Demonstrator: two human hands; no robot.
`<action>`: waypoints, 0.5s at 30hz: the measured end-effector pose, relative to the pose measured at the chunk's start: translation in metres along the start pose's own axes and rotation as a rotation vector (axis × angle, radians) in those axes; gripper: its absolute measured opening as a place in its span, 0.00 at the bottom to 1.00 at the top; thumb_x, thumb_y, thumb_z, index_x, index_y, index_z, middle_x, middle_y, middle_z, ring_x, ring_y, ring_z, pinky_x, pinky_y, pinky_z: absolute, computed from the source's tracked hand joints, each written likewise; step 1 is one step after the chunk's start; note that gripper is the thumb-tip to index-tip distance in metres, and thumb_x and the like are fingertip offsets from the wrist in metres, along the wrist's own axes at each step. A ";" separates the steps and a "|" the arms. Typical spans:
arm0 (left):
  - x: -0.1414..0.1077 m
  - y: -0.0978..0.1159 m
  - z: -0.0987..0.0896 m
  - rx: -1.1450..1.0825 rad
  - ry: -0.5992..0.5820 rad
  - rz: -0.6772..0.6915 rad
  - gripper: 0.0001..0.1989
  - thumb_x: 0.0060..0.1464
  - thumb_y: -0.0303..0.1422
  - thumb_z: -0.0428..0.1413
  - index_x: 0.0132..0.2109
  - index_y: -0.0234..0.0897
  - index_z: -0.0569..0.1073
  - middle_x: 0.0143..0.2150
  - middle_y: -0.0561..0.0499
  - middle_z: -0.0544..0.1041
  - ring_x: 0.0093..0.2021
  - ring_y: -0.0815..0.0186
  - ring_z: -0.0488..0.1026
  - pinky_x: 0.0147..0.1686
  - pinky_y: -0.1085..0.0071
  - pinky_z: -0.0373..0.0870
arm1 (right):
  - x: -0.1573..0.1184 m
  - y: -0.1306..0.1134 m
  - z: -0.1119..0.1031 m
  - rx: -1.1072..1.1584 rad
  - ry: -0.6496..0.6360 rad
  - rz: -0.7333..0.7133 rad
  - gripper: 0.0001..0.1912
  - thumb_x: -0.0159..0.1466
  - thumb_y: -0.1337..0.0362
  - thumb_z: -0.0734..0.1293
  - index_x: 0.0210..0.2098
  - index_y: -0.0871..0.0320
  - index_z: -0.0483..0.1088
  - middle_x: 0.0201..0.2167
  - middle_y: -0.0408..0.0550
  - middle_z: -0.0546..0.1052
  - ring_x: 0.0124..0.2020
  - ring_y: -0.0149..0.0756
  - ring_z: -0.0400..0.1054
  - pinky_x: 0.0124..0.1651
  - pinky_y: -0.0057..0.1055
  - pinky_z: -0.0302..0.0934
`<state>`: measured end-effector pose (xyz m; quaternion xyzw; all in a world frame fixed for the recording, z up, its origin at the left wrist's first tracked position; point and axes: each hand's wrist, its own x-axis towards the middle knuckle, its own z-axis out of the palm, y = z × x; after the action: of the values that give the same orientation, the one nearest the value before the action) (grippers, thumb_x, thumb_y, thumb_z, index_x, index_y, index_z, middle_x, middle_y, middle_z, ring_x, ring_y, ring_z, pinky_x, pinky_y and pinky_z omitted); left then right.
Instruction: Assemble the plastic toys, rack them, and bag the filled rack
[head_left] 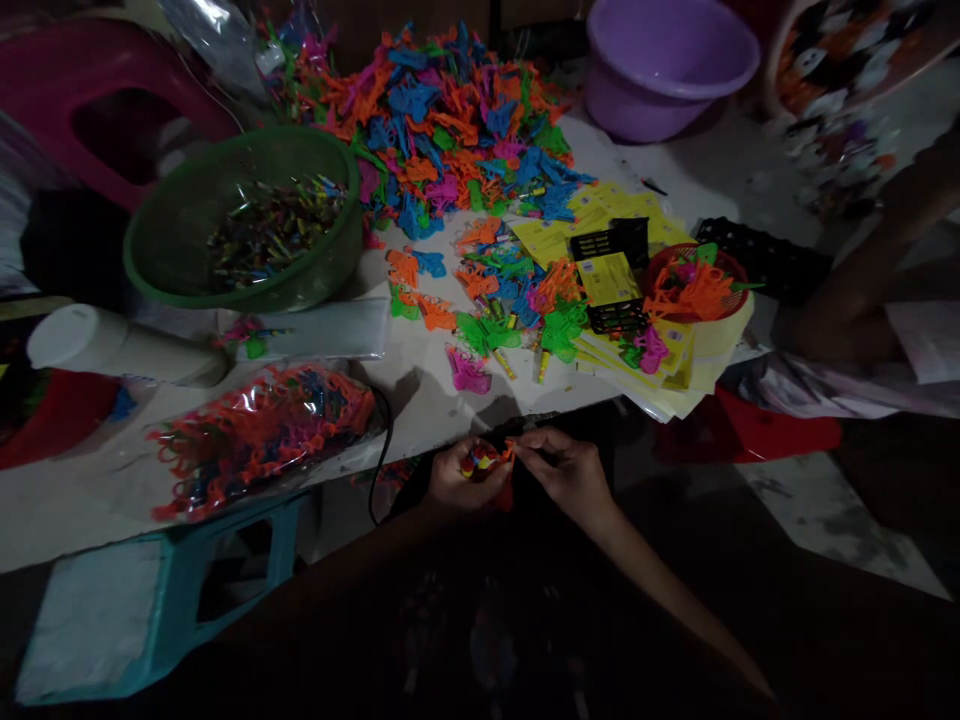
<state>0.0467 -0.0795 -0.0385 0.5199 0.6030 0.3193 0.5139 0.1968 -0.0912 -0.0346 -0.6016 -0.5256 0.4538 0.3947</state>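
Note:
My left hand (pixel 466 480) is closed around several small red, yellow and blue pieces (pixel 478 460) just off the table's front edge. Beside it, my right hand (pixel 564 470) pinches a small orange plastic piece (pixel 509 451), which sits between the two hands. Some orange also shows below my left fingers, too dark to make out. On the table above my hands lie a pink plastic piece (pixel 468 371), green pieces (pixel 564 328) and yellow-striped sticks (pixel 504 363).
A heap of colourful plastic pieces (pixel 442 120) covers the table's back. Left are a green basin (pixel 244 290), a filled clear bag (pixel 262 440) and a white bottle (pixel 120 345). Right are yellow cards (pixel 604 280), a red basket (pixel 735 265), a purple basin (pixel 671 60) and another person's arm (pixel 862 250).

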 end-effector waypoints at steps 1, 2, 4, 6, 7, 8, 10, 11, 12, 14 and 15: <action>0.001 0.001 -0.001 0.002 -0.004 0.002 0.09 0.35 0.34 0.60 0.25 0.36 0.68 0.20 0.54 0.71 0.20 0.73 0.64 0.23 0.77 0.64 | 0.000 0.000 -0.001 -0.001 0.000 0.003 0.08 0.56 0.58 0.65 0.30 0.55 0.72 0.29 0.45 0.77 0.31 0.35 0.71 0.37 0.30 0.66; 0.001 0.002 -0.001 0.011 -0.008 0.007 0.09 0.35 0.34 0.60 0.25 0.37 0.68 0.19 0.55 0.71 0.20 0.73 0.64 0.23 0.77 0.64 | 0.000 0.000 -0.002 0.000 -0.002 0.002 0.08 0.56 0.58 0.65 0.30 0.55 0.72 0.29 0.45 0.77 0.31 0.35 0.72 0.37 0.30 0.66; 0.002 0.001 -0.002 0.038 -0.018 0.015 0.09 0.34 0.34 0.61 0.25 0.37 0.69 0.19 0.55 0.71 0.20 0.73 0.64 0.23 0.77 0.64 | 0.000 0.001 -0.003 -0.001 -0.016 -0.012 0.08 0.56 0.58 0.65 0.30 0.55 0.72 0.30 0.46 0.77 0.32 0.36 0.72 0.37 0.30 0.66; 0.002 -0.002 -0.001 0.046 -0.028 0.020 0.09 0.36 0.35 0.60 0.26 0.37 0.69 0.20 0.54 0.71 0.20 0.73 0.65 0.23 0.77 0.64 | -0.001 0.001 -0.003 -0.017 -0.030 -0.030 0.07 0.56 0.58 0.65 0.30 0.54 0.72 0.31 0.46 0.78 0.32 0.36 0.72 0.37 0.30 0.66; 0.002 -0.005 -0.001 0.042 -0.036 0.024 0.09 0.36 0.35 0.60 0.26 0.37 0.69 0.20 0.54 0.72 0.20 0.72 0.65 0.23 0.77 0.64 | -0.001 0.001 -0.003 -0.025 -0.034 -0.036 0.07 0.57 0.59 0.64 0.30 0.54 0.72 0.31 0.46 0.78 0.32 0.36 0.72 0.37 0.30 0.67; 0.002 -0.007 0.000 0.039 -0.038 0.034 0.09 0.37 0.36 0.59 0.27 0.36 0.69 0.20 0.54 0.72 0.20 0.72 0.65 0.22 0.76 0.64 | -0.002 0.000 -0.002 -0.028 -0.034 -0.038 0.07 0.57 0.59 0.64 0.30 0.54 0.72 0.31 0.46 0.78 0.32 0.36 0.72 0.37 0.31 0.67; 0.002 -0.009 0.001 0.052 -0.009 0.072 0.09 0.38 0.36 0.59 0.27 0.36 0.69 0.21 0.53 0.72 0.20 0.72 0.65 0.23 0.76 0.64 | -0.001 0.000 -0.001 0.009 -0.022 -0.029 0.06 0.56 0.59 0.65 0.29 0.54 0.72 0.31 0.46 0.78 0.32 0.36 0.72 0.37 0.31 0.67; 0.002 -0.008 0.001 0.067 0.008 0.095 0.09 0.38 0.35 0.59 0.27 0.36 0.69 0.21 0.53 0.72 0.20 0.71 0.66 0.23 0.75 0.65 | 0.001 0.000 -0.001 0.051 -0.015 -0.021 0.06 0.56 0.59 0.66 0.29 0.54 0.71 0.31 0.46 0.78 0.33 0.36 0.72 0.37 0.31 0.67; 0.004 -0.007 0.000 0.080 0.013 0.118 0.09 0.38 0.35 0.60 0.27 0.36 0.69 0.21 0.52 0.72 0.21 0.71 0.67 0.24 0.75 0.65 | 0.002 -0.001 -0.002 0.100 -0.010 -0.016 0.06 0.55 0.59 0.67 0.29 0.54 0.71 0.31 0.46 0.78 0.33 0.36 0.72 0.37 0.31 0.67; 0.008 0.000 -0.002 0.068 -0.035 0.158 0.09 0.38 0.34 0.60 0.28 0.36 0.70 0.24 0.52 0.74 0.23 0.70 0.69 0.27 0.76 0.67 | 0.008 -0.003 -0.005 0.174 -0.008 -0.017 0.07 0.54 0.59 0.67 0.29 0.55 0.70 0.31 0.46 0.77 0.34 0.36 0.72 0.38 0.31 0.67; 0.011 0.003 -0.004 0.041 -0.079 0.170 0.09 0.38 0.33 0.60 0.30 0.35 0.71 0.26 0.51 0.75 0.25 0.70 0.70 0.29 0.76 0.67 | 0.011 -0.005 -0.008 0.181 -0.015 -0.030 0.07 0.54 0.59 0.67 0.30 0.55 0.70 0.32 0.47 0.77 0.34 0.36 0.71 0.39 0.32 0.66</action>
<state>0.0450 -0.0672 -0.0375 0.5919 0.5424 0.3285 0.4975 0.2037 -0.0793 -0.0289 -0.5521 -0.4944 0.4982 0.4501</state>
